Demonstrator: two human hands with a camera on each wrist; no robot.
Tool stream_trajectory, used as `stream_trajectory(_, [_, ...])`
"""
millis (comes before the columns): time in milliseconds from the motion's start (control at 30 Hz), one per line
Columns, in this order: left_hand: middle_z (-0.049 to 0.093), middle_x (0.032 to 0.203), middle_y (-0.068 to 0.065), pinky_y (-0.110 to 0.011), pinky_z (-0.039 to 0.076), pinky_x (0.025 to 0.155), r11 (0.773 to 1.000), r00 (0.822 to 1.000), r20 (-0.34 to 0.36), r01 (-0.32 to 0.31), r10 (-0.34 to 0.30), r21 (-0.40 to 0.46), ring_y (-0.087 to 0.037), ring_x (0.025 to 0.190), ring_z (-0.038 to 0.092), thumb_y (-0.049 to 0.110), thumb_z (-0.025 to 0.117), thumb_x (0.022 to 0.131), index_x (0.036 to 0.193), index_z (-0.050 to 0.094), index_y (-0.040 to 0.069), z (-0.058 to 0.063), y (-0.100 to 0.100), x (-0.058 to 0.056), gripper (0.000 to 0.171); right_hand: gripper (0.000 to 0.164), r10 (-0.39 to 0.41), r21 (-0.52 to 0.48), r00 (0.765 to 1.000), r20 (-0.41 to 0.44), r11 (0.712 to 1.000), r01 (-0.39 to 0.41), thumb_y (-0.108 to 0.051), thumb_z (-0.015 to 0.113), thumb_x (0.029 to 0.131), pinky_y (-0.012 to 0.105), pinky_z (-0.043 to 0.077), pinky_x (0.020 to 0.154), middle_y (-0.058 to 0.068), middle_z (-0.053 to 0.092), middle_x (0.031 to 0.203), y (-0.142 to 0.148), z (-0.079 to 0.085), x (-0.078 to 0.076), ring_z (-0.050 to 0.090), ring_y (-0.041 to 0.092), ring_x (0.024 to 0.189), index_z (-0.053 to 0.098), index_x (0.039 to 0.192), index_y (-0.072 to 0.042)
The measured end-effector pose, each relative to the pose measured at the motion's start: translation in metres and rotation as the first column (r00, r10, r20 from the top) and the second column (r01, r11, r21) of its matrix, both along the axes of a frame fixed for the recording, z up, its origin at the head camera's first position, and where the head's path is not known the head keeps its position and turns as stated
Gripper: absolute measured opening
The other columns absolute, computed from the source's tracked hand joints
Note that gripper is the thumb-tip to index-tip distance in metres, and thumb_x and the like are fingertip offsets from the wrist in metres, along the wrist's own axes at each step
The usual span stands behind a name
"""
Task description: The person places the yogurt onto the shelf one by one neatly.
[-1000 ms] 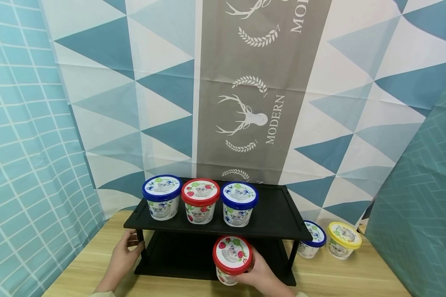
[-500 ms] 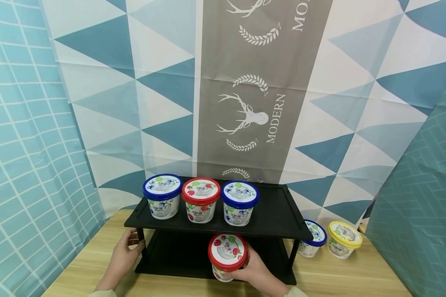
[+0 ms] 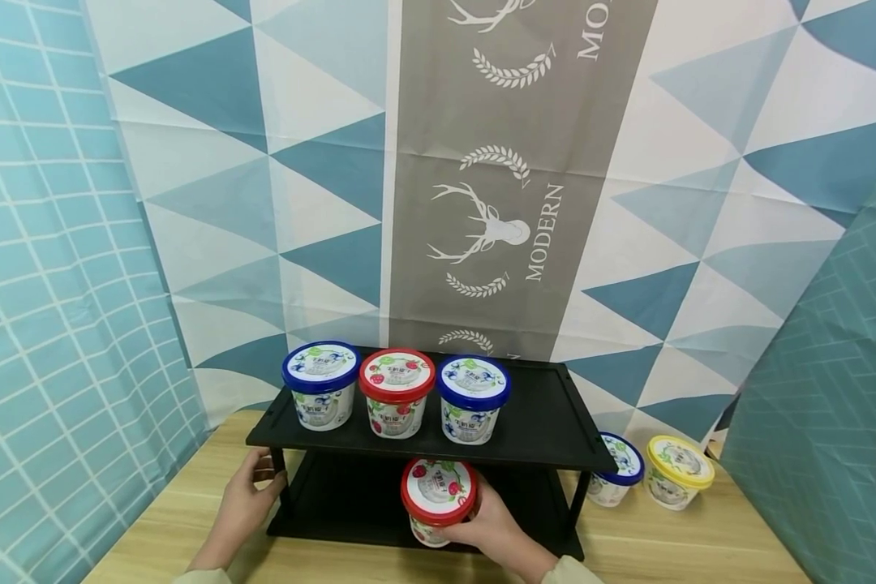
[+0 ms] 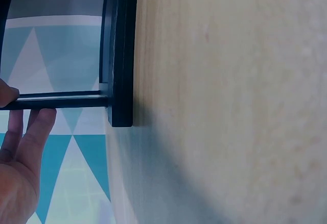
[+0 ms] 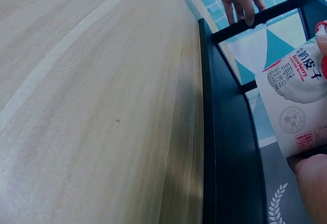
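Observation:
My right hand (image 3: 495, 529) grips a red-lidded tub (image 3: 438, 491) with strawberry pictures, at the front of the lower shelf (image 3: 343, 503) of a two-tier black rack (image 3: 536, 410). In the right wrist view the white tub (image 5: 288, 99) appears tilted, and its base is apart from the lower shelf. My left hand (image 3: 246, 496) holds the rack's left front post (image 4: 66, 102) between thumb and fingers. On the upper tier stand a blue-lidded tub (image 3: 323, 385), a red-lidded tub (image 3: 397, 393) and another blue-lidded tub (image 3: 473, 399) in a row.
Right of the rack, a blue-lidded tub (image 3: 615, 470) and a yellow-lidded tub (image 3: 677, 472) stand on the wooden table (image 3: 672, 543). The upper tier overhangs the lower shelf closely. Patterned cloth (image 3: 328, 203) hangs behind, with tile-patterned cloth at both sides.
My right hand has moved the red-lidded tub left and slightly inward, toward the lower shelf. The left hand keeps its hold on the post.

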State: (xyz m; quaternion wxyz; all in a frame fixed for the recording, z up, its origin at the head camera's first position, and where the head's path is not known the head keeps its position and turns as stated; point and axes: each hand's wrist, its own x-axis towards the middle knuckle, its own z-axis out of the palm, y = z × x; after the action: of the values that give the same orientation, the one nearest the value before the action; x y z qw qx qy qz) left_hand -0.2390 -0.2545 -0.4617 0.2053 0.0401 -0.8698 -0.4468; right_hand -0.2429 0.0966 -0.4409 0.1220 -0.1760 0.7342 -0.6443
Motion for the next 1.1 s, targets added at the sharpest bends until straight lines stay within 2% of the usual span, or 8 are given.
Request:
stream_trajectory(167, [0.054,0.108,-0.021,-0.038,0.048,0.074,1.000,1.000,0.013,0.001,-0.001,0.000,-0.036,0.097,0.054,0.006,0.053,0.084,0.118,0.042,0.006,-0.001,-0.001,-0.001,0.036,0.084,-0.023,0.035,1.000,-0.018,0.999,0.023,-0.024,0.078,0.064,0.039,0.044,0.091,0.008,0.046,0.126,-0.005,0.001,-0.001,0.046,0.022,0.113,0.030,0.131,-0.011])
stream_trajectory(467, [0.056,0.105,-0.021,-0.035,0.048,0.072,1.000,1.000,-0.021,-0.003,0.003,-0.009,-0.034,0.095,0.056,0.004,0.054,0.083,0.116,0.043,0.005,-0.001,-0.001,0.000,0.034,0.085,-0.064,0.067,0.998,-0.023,0.996,0.065,-0.029,0.079,0.062,0.041,0.044,0.091,0.007,0.046,0.126,-0.011,0.001,-0.004,0.046,0.022,0.113,0.031,0.131,-0.013])
stream_trajectory(700, [0.055,0.105,-0.021,-0.040,0.047,0.075,1.000,1.000,-0.021,0.000,0.000,-0.003,-0.035,0.095,0.056,0.004,0.054,0.083,0.115,0.043,0.005,0.000,0.000,0.000,0.034,0.085,-0.054,0.062,0.997,-0.049,0.996,0.057,-0.031,0.079,0.062,0.040,0.044,0.092,0.007,0.046,0.126,-0.014,0.001,-0.005,0.046,0.022,0.113,0.031,0.131,-0.013])
stream_trajectory(900, [0.054,0.108,-0.020,-0.040,0.048,0.076,1.000,1.000,0.010,0.001,-0.001,0.002,-0.034,0.097,0.054,0.007,0.052,0.084,0.118,0.042,0.008,0.000,-0.001,-0.001,0.035,0.087,-0.054,0.064,0.997,-0.046,0.996,0.057,-0.032,0.079,0.061,0.040,0.043,0.092,0.007,0.046,0.126,-0.017,0.003,-0.006,0.047,0.022,0.113,0.030,0.131,-0.014])
stream_trajectory(1100, [0.055,0.106,-0.019,-0.038,0.048,0.074,1.000,1.000,-0.009,0.003,-0.003,0.006,-0.033,0.095,0.055,0.006,0.053,0.084,0.117,0.043,0.007,-0.001,0.000,0.000,0.034,0.087,-0.038,0.027,0.999,-0.024,0.999,0.038,-0.027,0.079,0.062,0.039,0.044,0.091,0.008,0.045,0.126,-0.020,-0.001,-0.007,0.046,0.023,0.114,0.029,0.131,-0.012])
